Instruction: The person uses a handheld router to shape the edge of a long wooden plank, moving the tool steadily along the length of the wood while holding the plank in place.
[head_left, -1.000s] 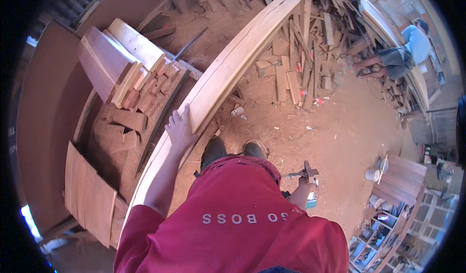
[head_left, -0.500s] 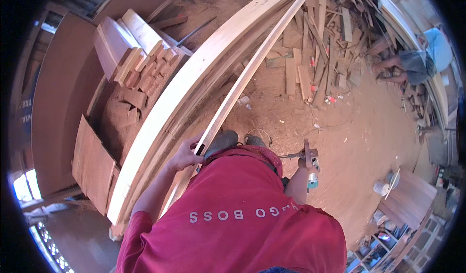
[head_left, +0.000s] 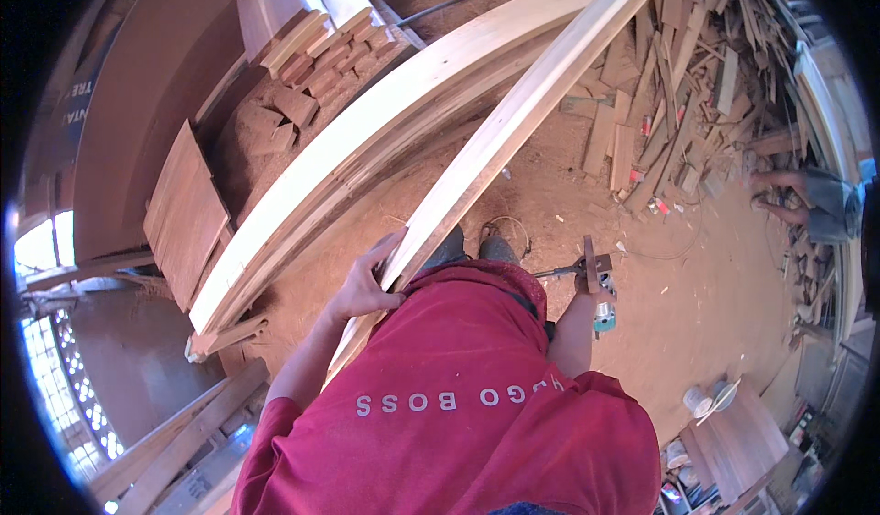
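Observation:
A long pale plank (head_left: pixel 513 116) slants from beside my waist up to the top of the view. My left hand (head_left: pixel 368 281) grips its near part, thumb on one side and fingers on the other. On my right, my right hand (head_left: pixel 583 288) is closed around a brown wooden tool (head_left: pixel 588 257) with a thin dark bar sticking out to the left; its exact kind is unclear. Just beside that hand shows a teal and silver power tool (head_left: pixel 604 317), partly hidden; whether I hold it too, I cannot tell.
Left of the plank stand thick curved pale beams (head_left: pixel 302 205). Behind them are stacked brown boards (head_left: pixel 335 61) and a leaning panel (head_left: pixel 186 217). Offcuts (head_left: pixel 665 130) litter the far right floor. A person's legs (head_left: pixel 807 199) show at the right, above a low table (head_left: pixel 738 446) with pots.
The plank has turned so more of its broad face shows, and its far end lies farther right. My left hand still grips it. The whole view has swung, shifting the surroundings.

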